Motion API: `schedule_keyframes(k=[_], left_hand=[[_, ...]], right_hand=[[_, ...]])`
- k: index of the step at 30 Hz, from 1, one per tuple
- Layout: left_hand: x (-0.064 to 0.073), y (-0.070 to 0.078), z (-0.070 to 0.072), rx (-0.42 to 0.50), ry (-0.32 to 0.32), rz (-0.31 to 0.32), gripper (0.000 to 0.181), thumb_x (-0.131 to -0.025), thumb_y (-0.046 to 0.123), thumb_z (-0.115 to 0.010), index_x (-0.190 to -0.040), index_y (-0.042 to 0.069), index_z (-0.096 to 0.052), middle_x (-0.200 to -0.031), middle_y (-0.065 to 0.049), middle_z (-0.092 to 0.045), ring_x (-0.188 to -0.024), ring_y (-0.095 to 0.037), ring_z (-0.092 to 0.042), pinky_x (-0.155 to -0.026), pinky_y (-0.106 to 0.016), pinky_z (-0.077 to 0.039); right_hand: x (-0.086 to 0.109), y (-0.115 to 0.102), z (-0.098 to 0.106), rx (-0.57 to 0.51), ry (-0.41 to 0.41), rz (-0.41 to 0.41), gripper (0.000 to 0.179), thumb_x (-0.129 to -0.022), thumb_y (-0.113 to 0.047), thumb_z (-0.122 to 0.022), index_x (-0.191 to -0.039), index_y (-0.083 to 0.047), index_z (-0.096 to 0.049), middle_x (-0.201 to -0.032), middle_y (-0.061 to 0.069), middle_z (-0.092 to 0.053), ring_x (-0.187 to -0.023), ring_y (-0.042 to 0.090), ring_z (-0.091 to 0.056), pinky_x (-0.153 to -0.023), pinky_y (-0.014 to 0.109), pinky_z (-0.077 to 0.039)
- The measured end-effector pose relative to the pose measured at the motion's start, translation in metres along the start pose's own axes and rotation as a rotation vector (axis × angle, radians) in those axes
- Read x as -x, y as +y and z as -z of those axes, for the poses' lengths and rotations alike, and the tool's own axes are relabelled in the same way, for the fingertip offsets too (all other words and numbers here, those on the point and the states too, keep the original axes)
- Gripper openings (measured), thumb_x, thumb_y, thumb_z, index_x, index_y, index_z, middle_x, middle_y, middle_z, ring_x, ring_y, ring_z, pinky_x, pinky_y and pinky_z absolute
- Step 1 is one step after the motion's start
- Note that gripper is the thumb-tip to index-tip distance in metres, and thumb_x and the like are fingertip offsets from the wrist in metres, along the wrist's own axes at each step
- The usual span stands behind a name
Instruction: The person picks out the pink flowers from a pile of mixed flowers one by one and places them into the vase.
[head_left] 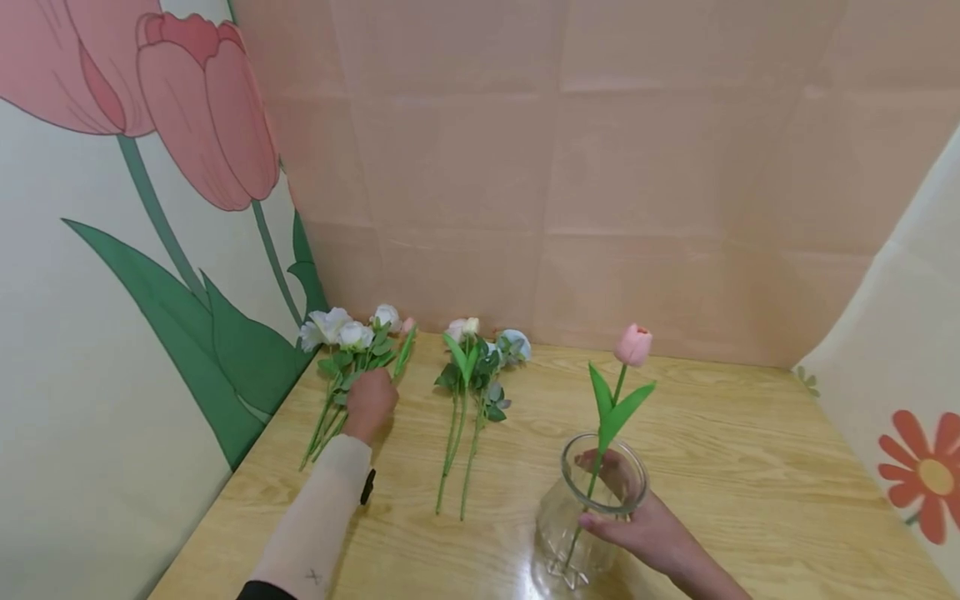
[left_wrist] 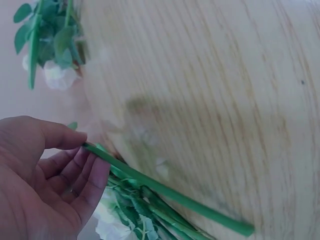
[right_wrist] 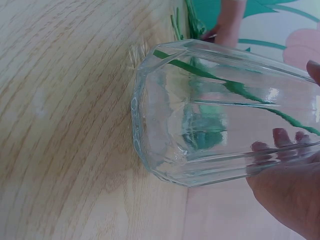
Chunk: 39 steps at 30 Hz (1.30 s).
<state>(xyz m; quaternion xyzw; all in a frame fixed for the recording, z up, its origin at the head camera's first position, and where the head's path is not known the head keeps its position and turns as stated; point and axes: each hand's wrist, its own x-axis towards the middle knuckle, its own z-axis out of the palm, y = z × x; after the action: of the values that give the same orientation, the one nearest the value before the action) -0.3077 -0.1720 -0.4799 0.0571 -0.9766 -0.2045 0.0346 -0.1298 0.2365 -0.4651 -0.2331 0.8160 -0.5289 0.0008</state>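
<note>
My left hand reaches over the bunch at the table's left. In the left wrist view, its thumb and fingers pinch a green flower stem at the upper part; the bloom is hidden there. Just beyond that hand, in the head view, lie white flowers and a pink tulip bud. My right hand grips a clear glass vase near the neck, with the thumb on the near side. A pink tulip with two leaves stands slightly tilted inside the vase, its stem reaching the bottom.
Between the hands, a second group of flowers, with a blue bloom and pale buds, lies on the wooden table. A pinkish backdrop rises behind the table. Tulip-printed cloth hangs at the left.
</note>
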Motion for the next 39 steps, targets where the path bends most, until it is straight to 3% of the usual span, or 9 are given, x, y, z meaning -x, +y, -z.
schedule_keyframes(k=[3,10,15,23,28,30,32,35,39], left_hand=[[0.0,0.001,0.001,-0.002,0.002,0.001,0.018,-0.094,0.007,-0.06,-0.076,0.006,-0.064,-0.07,-0.009,-0.063,-0.063,-0.023,-0.061,-0.052,-0.037,-0.048],[0.002,0.004,0.006,0.005,0.028,-0.008,0.019,-0.093,0.005,-0.058,-0.076,0.007,-0.065,-0.068,-0.009,-0.062,-0.06,-0.023,-0.059,-0.05,-0.036,-0.045],[0.003,0.005,0.008,-0.002,0.024,-0.002,0.017,-0.094,0.004,-0.056,-0.081,0.007,-0.067,-0.073,-0.011,-0.065,-0.064,-0.024,-0.06,-0.05,-0.037,-0.045],[0.005,0.013,0.015,-0.003,0.055,-0.031,0.016,-0.092,0.005,-0.055,-0.08,0.009,-0.065,-0.075,-0.011,-0.064,-0.066,-0.024,-0.059,-0.055,-0.038,-0.047],[0.009,0.019,0.021,0.007,0.073,-0.061,0.015,-0.094,0.007,-0.055,-0.083,0.007,-0.066,-0.072,-0.009,-0.061,-0.06,-0.02,-0.049,-0.053,-0.034,-0.039],[0.01,0.022,0.022,0.014,0.081,-0.076,0.019,-0.094,0.006,-0.055,-0.076,0.009,-0.06,-0.066,-0.006,-0.052,-0.057,-0.018,-0.041,-0.05,-0.032,-0.034],[0.012,0.025,0.023,0.024,0.086,-0.086,0.027,-0.093,0.006,-0.053,-0.068,0.014,-0.046,-0.061,-0.002,-0.039,-0.055,-0.017,-0.032,-0.049,-0.031,-0.026],[0.015,0.028,0.025,0.028,0.094,-0.095,0.027,-0.093,0.006,-0.052,-0.07,0.016,-0.044,-0.063,-0.001,-0.037,-0.056,-0.017,-0.029,-0.05,-0.031,-0.025],[0.02,0.035,0.027,0.028,0.114,-0.117,0.014,-0.094,0.008,-0.054,-0.089,0.011,-0.067,-0.081,-0.007,-0.065,-0.061,-0.018,-0.051,-0.053,-0.033,-0.043]], right_hand=[[0.0,0.001,0.0,-0.003,-0.001,-0.006,0.068,-0.086,-0.003,-0.076,-0.143,-0.001,-0.038,-0.142,0.022,-0.05,-0.136,0.058,-0.034,-0.094,0.084,-0.03],[0.001,0.004,0.0,0.002,0.01,-0.039,0.068,-0.086,-0.006,-0.078,-0.143,-0.005,-0.039,-0.143,0.018,-0.051,-0.138,0.045,-0.038,-0.096,0.083,-0.03],[0.0,0.002,0.0,-0.007,-0.003,-0.011,0.069,-0.087,-0.004,-0.077,-0.143,0.0,-0.037,-0.142,0.022,-0.05,-0.137,0.059,-0.033,-0.093,0.084,-0.03],[-0.001,0.002,0.0,-0.006,-0.001,0.015,0.069,-0.086,-0.002,-0.077,-0.142,0.002,-0.037,-0.141,0.021,-0.051,-0.136,0.057,-0.033,-0.093,0.084,-0.031],[0.0,0.004,0.0,0.002,0.017,0.024,0.068,-0.085,-0.003,-0.078,-0.141,-0.004,-0.041,-0.14,0.02,-0.053,-0.139,0.014,-0.043,-0.095,0.082,-0.031],[0.0,0.004,0.0,0.003,0.023,0.023,0.068,-0.085,-0.003,-0.078,-0.141,-0.005,-0.042,-0.139,0.02,-0.054,-0.133,-0.005,-0.04,-0.095,0.082,-0.031],[0.0,0.004,0.0,0.001,0.026,0.02,0.068,-0.084,-0.003,-0.079,-0.142,-0.005,-0.042,-0.139,0.02,-0.054,-0.129,-0.013,-0.037,-0.095,0.081,-0.031],[0.0,0.003,0.0,-0.003,0.025,0.014,0.068,-0.085,-0.002,-0.078,-0.142,-0.005,-0.041,-0.14,0.02,-0.054,-0.13,-0.012,-0.037,-0.096,0.081,-0.032],[0.0,0.002,0.0,-0.005,0.017,0.006,0.069,-0.085,-0.002,-0.078,-0.143,-0.003,-0.04,-0.141,0.019,-0.053,-0.139,0.014,-0.042,-0.096,0.081,-0.031]])
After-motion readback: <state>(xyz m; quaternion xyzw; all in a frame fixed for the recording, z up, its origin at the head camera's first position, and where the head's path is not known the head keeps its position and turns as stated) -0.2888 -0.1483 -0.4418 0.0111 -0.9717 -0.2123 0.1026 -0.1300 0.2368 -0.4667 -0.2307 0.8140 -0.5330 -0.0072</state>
